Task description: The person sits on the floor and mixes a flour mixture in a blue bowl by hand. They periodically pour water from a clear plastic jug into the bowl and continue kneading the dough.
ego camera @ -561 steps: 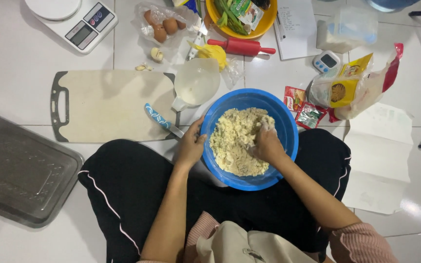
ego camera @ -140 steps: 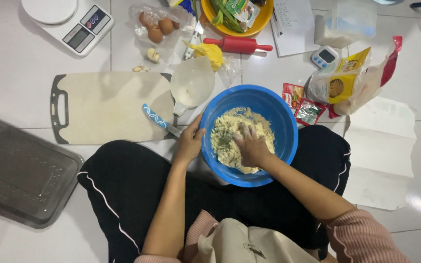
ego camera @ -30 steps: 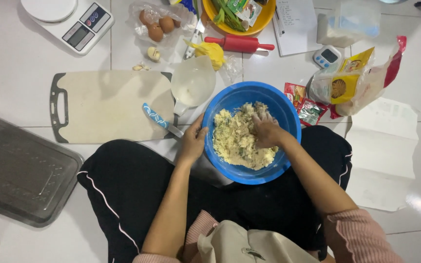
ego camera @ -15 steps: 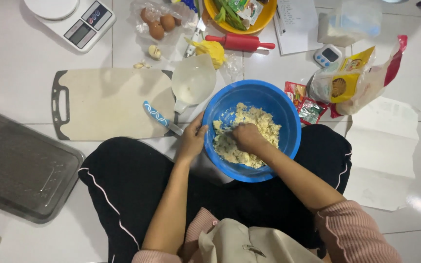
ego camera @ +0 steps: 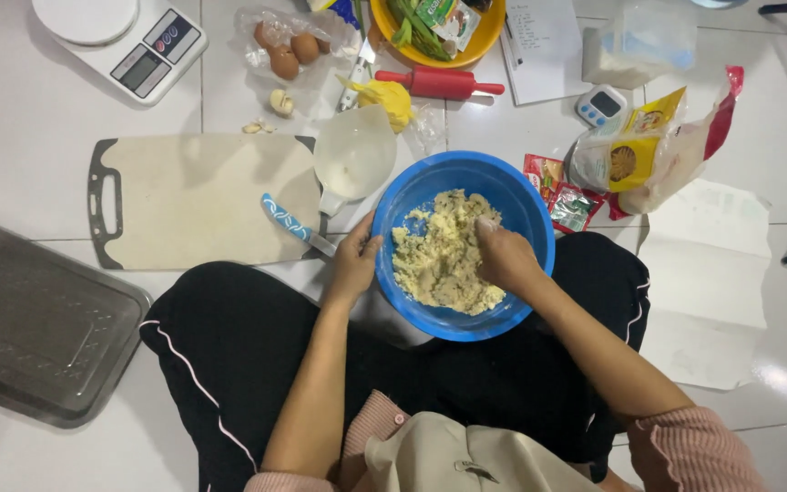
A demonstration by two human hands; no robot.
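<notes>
Head view looks straight down on a person sitting cross-legged in black trousers on a white tiled floor, with a round blue plastic bowl [ego camera: 532,196] resting at the lap. Inside the bowl lies a crumbly pale yellow dough [ego camera: 434,264], spread over most of the bottom. The right hand [ego camera: 505,259] is down in the bowl on the dough, its fingers bent and loosely curled, pressed into the crumbs at the far side of the mass; whether any dough is gripped inside the palm cannot be told. The left hand [ego camera: 354,264] rests against the outside of the bowl's left rim, fingers slightly spread and curved around the wall, steadying it.

Just left of that hand, a knife with a blue patterned handle [ego camera: 286,220] lies on the edge of a beige rectangular cutting board [ego camera: 193,196]. A white translucent measuring jug [ego camera: 353,155] sits touching the board's right corner, just beyond the bowl. Further out are a white digital kitchen scale [ego camera: 129,41], a clear bag of brown eggs [ego camera: 289,50], a red rolling pin [ego camera: 439,84] and a dark metal baking tray [ego camera: 34,328] at the left.
</notes>
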